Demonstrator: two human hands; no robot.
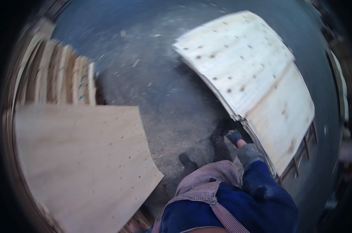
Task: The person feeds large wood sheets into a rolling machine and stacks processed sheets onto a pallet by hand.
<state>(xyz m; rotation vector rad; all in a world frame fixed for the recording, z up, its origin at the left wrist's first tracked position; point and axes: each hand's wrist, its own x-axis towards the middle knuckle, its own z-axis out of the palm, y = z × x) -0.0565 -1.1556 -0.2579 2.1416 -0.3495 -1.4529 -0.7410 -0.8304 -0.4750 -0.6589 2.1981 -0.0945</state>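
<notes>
My right hand (234, 137), in a dark glove, hangs beside the near edge of a stack of pale wood veneer sheets (276, 89). I cannot make out whether it touches the stack, and its fingers are blurred. A grey cuff (250, 155) and a blue sleeve lead down from it. To my left lies a large light-brown veneer sheet (83, 151) with small dark spots, its right corner jutting over the floor. My left hand cannot be made out; a blurred pinkish patch shows under the sheet's lower edge.
Behind the brown sheet stand several layered stacks of veneer (61, 73). Dark bars (306, 147) show beneath the right stack's outer edge. Wood scraps litter the grey floor (145, 77) between the stacks. Blurred objects line the far right rim.
</notes>
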